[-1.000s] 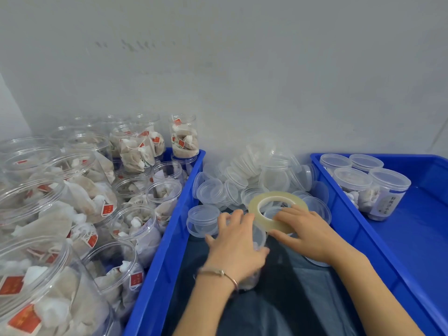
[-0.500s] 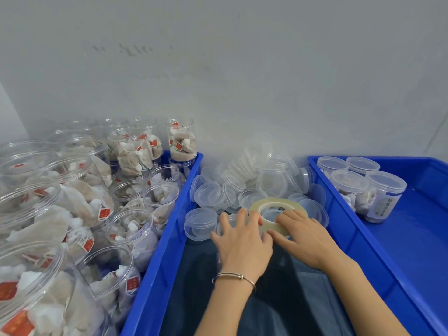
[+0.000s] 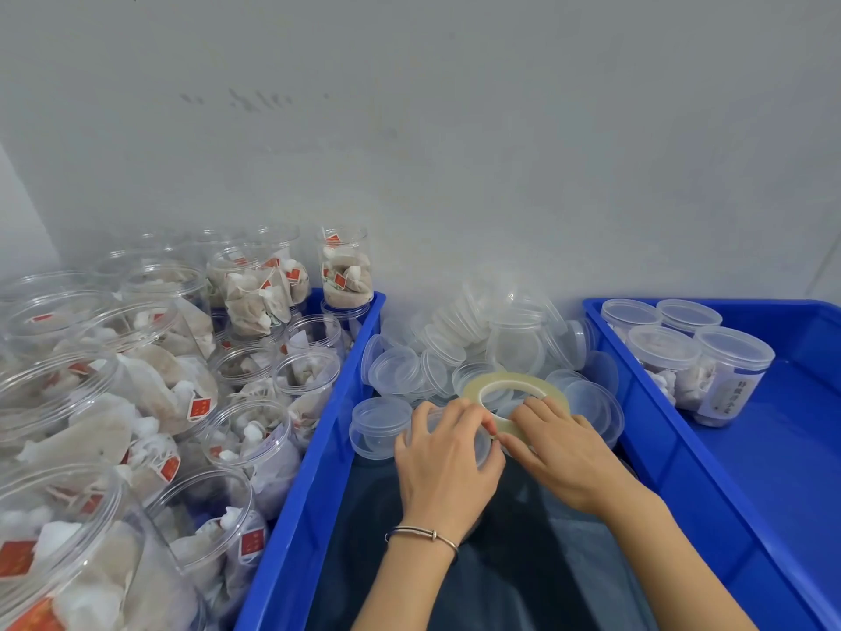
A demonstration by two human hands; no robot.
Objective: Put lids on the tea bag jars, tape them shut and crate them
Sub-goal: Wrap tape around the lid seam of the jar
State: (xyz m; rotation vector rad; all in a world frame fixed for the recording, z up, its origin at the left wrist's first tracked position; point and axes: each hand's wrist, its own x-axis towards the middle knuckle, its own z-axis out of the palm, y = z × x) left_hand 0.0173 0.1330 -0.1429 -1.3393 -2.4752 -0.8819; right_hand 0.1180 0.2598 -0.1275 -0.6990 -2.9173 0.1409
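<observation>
Tape: pale yellowish ring of clear adhesive tape (image 3: 513,396), flat side tilted up, propped on heap of clear round plastic lids (image 3: 455,352) between the two blue plastic crates. Right hand (image 3: 559,453) nearer to it, fingers curled onto near rim of ring, apparently pinching at tape end; exact pinch hidden by fingers. Left hand (image 3: 448,462) just beside, fingers cupped round lidded clear plastic jar (image 3: 473,441), gripping it from above. Jar directly left of tape ring, touching or nearly so; cannot tell which. Jar mostly covered by hand: transparent wall, clear lid seated, contents not visible. Long axis of jar roughly upright.

Judged step: taping of lid seam. Next move likely calls for drawing tape leftward from ring to jar rim.

Open-topped clear jars of tea bags (image 3: 255,448) in left blue crate (image 3: 318,471). Four lidded jars (image 3: 723,371) standing in far corner of right blue crate (image 3: 682,471).
</observation>
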